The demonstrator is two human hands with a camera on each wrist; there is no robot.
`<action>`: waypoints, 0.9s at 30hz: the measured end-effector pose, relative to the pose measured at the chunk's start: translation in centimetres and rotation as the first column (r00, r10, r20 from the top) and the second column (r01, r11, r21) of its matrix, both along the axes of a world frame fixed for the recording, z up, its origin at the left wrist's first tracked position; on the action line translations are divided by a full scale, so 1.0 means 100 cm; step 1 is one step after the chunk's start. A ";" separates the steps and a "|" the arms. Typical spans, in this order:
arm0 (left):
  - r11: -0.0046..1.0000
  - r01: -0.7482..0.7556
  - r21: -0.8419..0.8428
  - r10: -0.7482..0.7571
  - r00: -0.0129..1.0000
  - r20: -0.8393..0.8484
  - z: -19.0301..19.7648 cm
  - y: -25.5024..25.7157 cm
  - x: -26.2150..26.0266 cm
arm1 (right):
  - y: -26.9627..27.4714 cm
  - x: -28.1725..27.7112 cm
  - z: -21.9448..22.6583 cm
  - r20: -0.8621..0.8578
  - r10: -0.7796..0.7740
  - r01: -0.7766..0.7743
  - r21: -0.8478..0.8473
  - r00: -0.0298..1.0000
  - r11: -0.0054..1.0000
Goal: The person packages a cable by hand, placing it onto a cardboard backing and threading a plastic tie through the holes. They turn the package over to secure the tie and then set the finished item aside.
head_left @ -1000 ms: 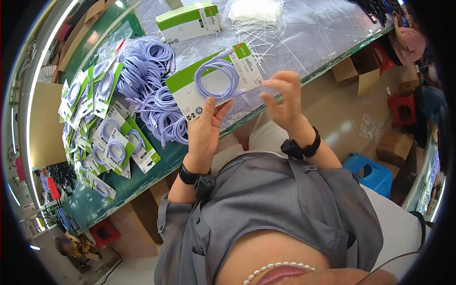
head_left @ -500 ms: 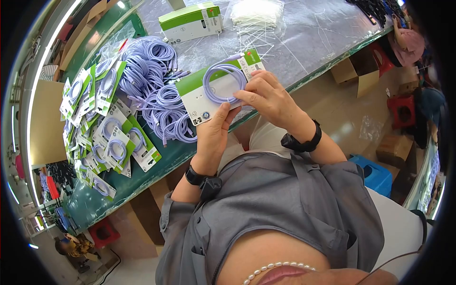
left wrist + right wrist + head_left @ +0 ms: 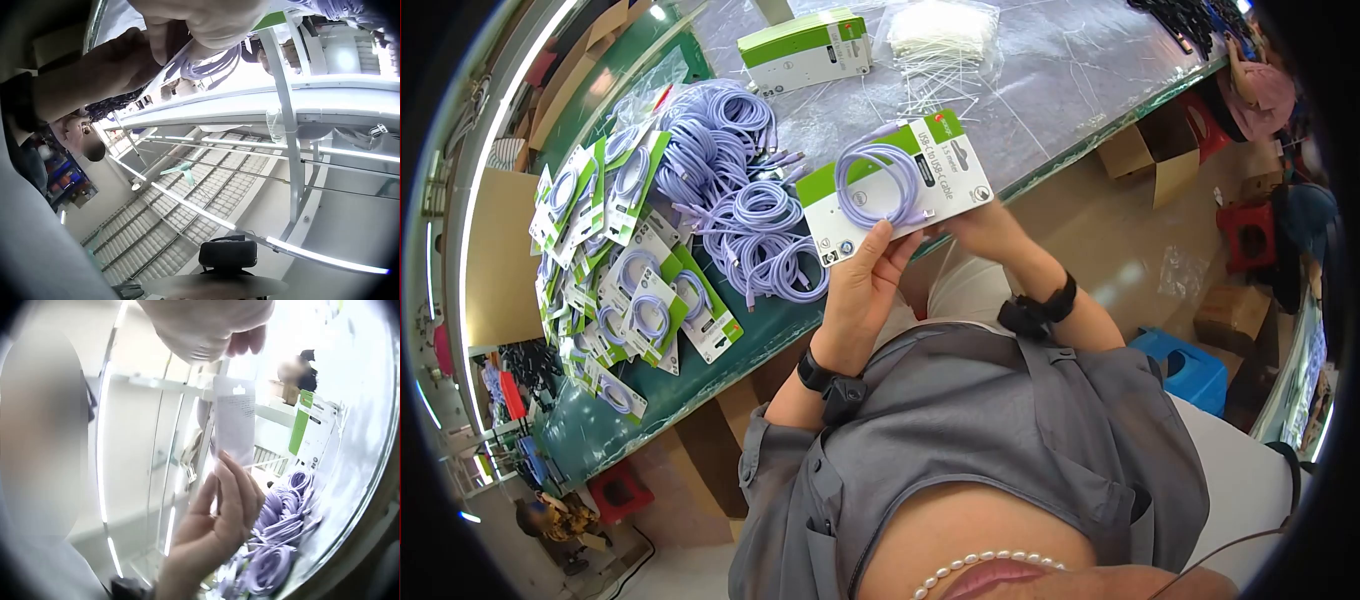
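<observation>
A white-and-green retail card (image 3: 940, 170) bears a coiled lilac USB-C cable (image 3: 878, 190) on its front. My left hand (image 3: 865, 285) pinches the card's lower edge, thumb in front and fingers behind. The right wrist view shows the plain printed back of the card (image 3: 234, 425), with a thin white strip (image 3: 272, 461) jutting out beside the left fingers. My right hand (image 3: 985, 230) is at the card's lower right corner, its fingertips hidden behind the card in the head view. In the right wrist view its fingers (image 3: 247, 342) are loosely bent near the card's top edge, nothing between them.
A heap of coiled lilac cables (image 3: 720, 140) lies left of the card, beside a pile of carded cables (image 3: 635, 290). At the back stand a stack of cards (image 3: 805, 58) and a bag of white cable ties (image 3: 940, 35). The table's edge (image 3: 1090, 145) runs close by.
My right hand left the card's right side, came back over the cable's front, then moved down behind the lower right corner. The card shifted slightly right and down, held in my left hand throughout.
</observation>
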State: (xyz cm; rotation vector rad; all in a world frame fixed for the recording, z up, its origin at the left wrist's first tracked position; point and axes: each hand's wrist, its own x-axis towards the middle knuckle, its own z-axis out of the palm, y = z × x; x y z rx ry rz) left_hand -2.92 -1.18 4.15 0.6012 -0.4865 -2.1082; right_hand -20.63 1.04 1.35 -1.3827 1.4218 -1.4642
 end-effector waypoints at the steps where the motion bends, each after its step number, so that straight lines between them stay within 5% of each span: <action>1: 1.000 0.006 0.001 -0.006 1.000 0.001 -0.001 0.002 -0.001 | 0.003 0.007 -0.006 -0.012 0.119 -0.119 -0.010 0.993 0.993; 2: 1.000 0.021 -0.016 -0.021 1.000 0.008 -0.003 0.003 -0.002 | 0.002 0.004 -0.009 -0.011 0.117 -0.117 -0.009 0.993 0.993; 4: 0.999 0.029 -0.037 -0.028 0.999 0.018 -0.004 0.006 0.000 | -0.005 -0.001 -0.014 -0.302 0.196 -0.226 -0.068 0.933 0.972; 7: 0.996 0.081 -0.025 -0.080 0.995 0.055 -0.002 0.010 0.002 | -0.016 0.001 -0.043 -0.196 0.142 -0.177 -0.173 0.970 0.969; 9: 0.997 0.079 0.005 -0.079 0.995 -0.057 0.000 0.015 -0.004 | -0.017 -0.002 -0.044 -0.253 0.175 -0.205 -0.098 0.952 0.974; 11: 0.997 0.054 -0.055 -0.054 0.999 0.001 -0.006 0.008 -0.005 | -0.019 0.007 -0.037 -0.317 -0.012 -0.081 -0.280 0.948 0.956; 13: 0.986 0.002 -0.166 -0.002 1.000 0.003 -0.008 0.000 -0.002 | -0.010 0.015 -0.031 -0.237 0.053 -0.127 -0.308 0.970 0.943; 14: 0.965 0.020 -0.261 -0.011 0.999 0.036 0.000 -0.005 0.000 | -0.002 0.018 -0.018 0.210 0.268 -0.238 -0.160 0.940 0.958; 15: 0.964 0.016 -0.266 -0.005 0.999 0.040 -0.006 -0.007 0.004 | 0.003 0.020 -0.011 0.632 0.348 -0.397 -0.069 0.693 0.915; 17: 0.975 -0.002 -0.223 0.056 0.970 0.235 -0.023 -0.012 0.009 | 0.000 0.020 -0.029 0.674 0.318 -0.321 -0.126 0.667 0.939; 19: 0.945 0.103 -0.309 0.005 0.944 0.329 -0.024 -0.005 0.010 | -0.006 0.007 -0.039 0.843 0.192 -0.266 -0.060 0.503 0.962; 23: 0.817 0.310 -0.487 0.044 0.808 0.588 -0.035 -0.014 0.037 | -0.015 -0.024 0.002 0.804 0.085 -0.211 0.051 0.588 0.976; 25: 0.909 0.164 -0.384 -0.003 0.922 0.386 -0.028 -0.024 0.045 | -0.016 -0.038 0.021 0.760 0.004 -0.167 0.138 0.650 0.976; 27: 0.916 0.232 -0.327 -0.166 0.962 0.218 0.000 -0.030 0.040 | -0.021 -0.055 0.029 0.421 0.170 -0.295 0.252 0.891 0.922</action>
